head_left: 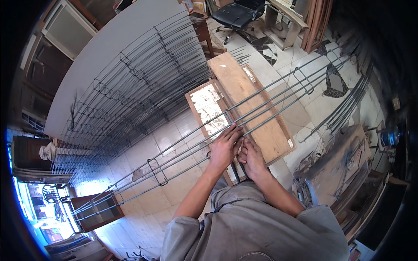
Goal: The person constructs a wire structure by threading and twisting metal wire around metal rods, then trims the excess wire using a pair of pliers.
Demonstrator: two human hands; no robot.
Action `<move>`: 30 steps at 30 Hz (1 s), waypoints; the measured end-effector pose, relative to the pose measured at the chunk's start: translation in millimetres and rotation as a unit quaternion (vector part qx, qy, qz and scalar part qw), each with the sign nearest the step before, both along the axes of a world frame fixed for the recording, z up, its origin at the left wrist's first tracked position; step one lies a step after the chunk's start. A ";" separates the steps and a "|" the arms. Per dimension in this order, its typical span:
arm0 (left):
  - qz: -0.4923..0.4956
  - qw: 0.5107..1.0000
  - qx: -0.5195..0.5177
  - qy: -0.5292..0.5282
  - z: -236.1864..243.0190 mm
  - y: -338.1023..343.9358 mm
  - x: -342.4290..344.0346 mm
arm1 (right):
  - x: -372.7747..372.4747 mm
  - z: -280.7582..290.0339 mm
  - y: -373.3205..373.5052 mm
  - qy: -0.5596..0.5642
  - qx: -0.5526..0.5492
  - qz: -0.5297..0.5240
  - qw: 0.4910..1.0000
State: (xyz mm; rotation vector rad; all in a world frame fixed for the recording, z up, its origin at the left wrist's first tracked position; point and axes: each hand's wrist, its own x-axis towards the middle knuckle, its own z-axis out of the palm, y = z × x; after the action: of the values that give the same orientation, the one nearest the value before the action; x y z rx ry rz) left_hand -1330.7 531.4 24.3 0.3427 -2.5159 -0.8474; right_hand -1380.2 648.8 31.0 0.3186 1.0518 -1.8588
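Note:
A long, narrow rebar cage runs slantwise in front of me, from the lower left to the upper right, over a wooden bench. Square wire stirrups ring its rods at intervals. My left hand is closed on the cage's rods, fingers bent over them near a stirrup partly hidden by the hand. Close beside it, my right hand is closed with its fingers pinched together; what they hold is hidden. Two dark bars show below the hands, and I cannot tell what they belong to.
Many finished-looking rebar cages lean in a dense stack against a pale panel at the left. Loose rods lie on the tiled floor at right, near a worn wooden bench. A black office chair stands at the back.

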 end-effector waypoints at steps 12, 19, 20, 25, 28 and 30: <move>-0.026 0.995 0.076 0.062 -15.9 -3.2 9.3 | -74.7 45.9 -1.0 0.699 0.227 0.420 0.532; 0.008 0.996 0.068 0.053 -15.6 3.3 7.5 | -79.2 82.9 -27.4 0.767 0.221 0.536 0.275; 0.017 0.996 0.060 0.058 -16.8 3.9 8.1 | -76.3 85.9 -29.1 0.778 0.217 0.535 0.250; 0.038 0.996 -0.003 0.085 -19.4 6.9 9.9 | -60.4 92.3 -33.4 0.795 0.258 0.522 0.170; 0.034 0.996 0.044 0.066 -18.2 5.5 7.4 | -65.4 91.6 -34.1 0.821 0.209 0.505 0.161; 0.057 0.993 0.091 0.052 -16.5 8.0 5.5 | -70.2 90.3 -36.4 0.827 0.188 0.505 0.161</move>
State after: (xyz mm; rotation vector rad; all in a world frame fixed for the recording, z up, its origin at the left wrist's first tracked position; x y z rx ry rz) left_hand -1325.2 539.3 7.8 0.4845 -2.3065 -1.0242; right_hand -1450.4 612.4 121.3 -2.1986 1.9977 0.2680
